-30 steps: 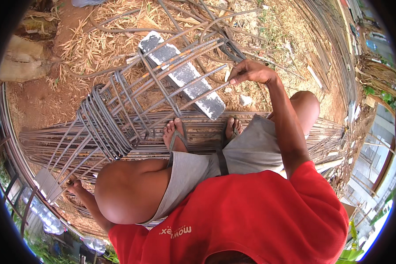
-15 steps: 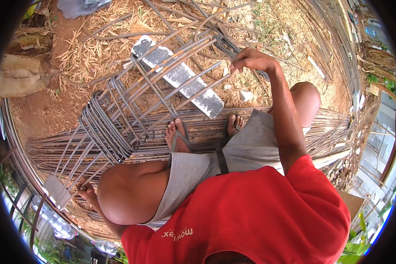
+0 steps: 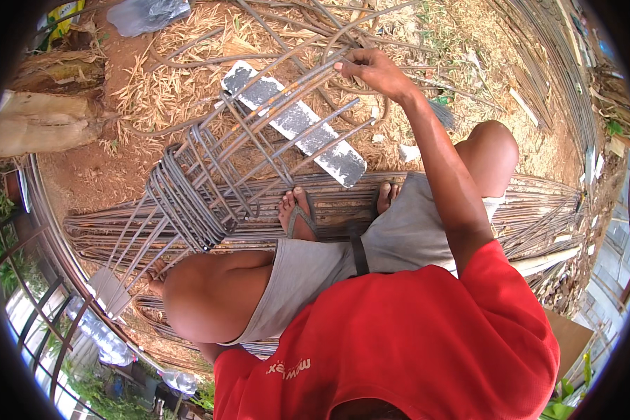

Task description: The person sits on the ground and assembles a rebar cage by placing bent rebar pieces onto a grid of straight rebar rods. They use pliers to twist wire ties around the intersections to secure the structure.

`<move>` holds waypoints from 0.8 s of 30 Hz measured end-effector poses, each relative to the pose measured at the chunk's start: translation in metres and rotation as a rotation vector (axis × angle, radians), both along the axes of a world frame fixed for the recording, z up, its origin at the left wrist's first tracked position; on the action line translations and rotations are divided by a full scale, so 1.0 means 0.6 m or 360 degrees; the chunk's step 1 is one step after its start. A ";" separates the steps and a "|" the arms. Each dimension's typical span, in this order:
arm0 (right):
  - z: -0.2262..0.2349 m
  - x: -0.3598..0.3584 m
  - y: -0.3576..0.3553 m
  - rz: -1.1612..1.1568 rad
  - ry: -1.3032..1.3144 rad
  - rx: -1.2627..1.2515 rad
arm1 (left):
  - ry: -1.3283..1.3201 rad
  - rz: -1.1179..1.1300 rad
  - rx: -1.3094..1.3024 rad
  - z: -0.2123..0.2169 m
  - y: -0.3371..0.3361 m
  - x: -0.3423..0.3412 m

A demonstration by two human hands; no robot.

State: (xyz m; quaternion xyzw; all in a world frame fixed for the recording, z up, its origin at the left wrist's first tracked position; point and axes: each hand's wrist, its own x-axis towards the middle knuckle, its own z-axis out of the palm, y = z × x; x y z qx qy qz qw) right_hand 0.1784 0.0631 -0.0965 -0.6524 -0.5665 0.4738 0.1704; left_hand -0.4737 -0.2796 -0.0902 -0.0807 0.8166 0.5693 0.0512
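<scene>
My right hand (image 3: 376, 73) is at the far end of a long steel rod (image 3: 308, 82), thumb and fingers closed around its tip. This rod belongs to a cage of several parallel rods lying aslant. Square steel stirrups (image 3: 187, 203) are bunched tightly around the rods near the cage's middle, and a few more are spread toward the far end. Next to the cage's near-left end is my left hand (image 3: 155, 276), mostly hidden behind my knee, so its fingers are unclear. A painted grey-and-white plank (image 3: 304, 126) lies beneath the rods' far ends.
Bundled steel bars (image 3: 119, 227) run across the ground under the cage and beside my feet. A grey block (image 3: 108, 290) sits under the cage's near-left end. Beyond lie bent bars, dry leaves and a plastic bag (image 3: 147, 15). A cut trunk (image 3: 45, 122) stands at left.
My right hand has moved farther away and left, from a lower rod's end to an upper rod's end. My left hand has slipped further behind my knee. The view has shifted slightly.
</scene>
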 end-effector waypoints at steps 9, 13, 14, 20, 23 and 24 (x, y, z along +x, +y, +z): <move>-0.006 -0.004 0.005 -0.0080 0.0133 -0.0045 | 0.0707 -0.0389 -0.0217 0.172 0.230 0.066; -0.016 -0.006 0.007 0.0012 0.0155 0.0057 | 0.0423 -0.1464 0.0263 0.303 0.358 0.116; -0.015 -0.004 0.010 0.0067 0.0135 0.0018 | 0.0514 -0.1883 0.0130 0.328 0.387 0.148; -0.010 -0.009 0.024 0.0024 0.0209 -0.0055 | 0.0781 -0.3026 -0.1020 0.247 0.541 0.380; -0.017 -0.010 0.023 -0.0003 0.0163 0.0048 | 0.1443 -0.3109 -0.1417 0.142 0.583 0.428; -0.021 -0.011 0.020 -0.0009 0.0146 0.0097 | 0.1367 -0.3134 -0.1347 0.114 0.591 0.429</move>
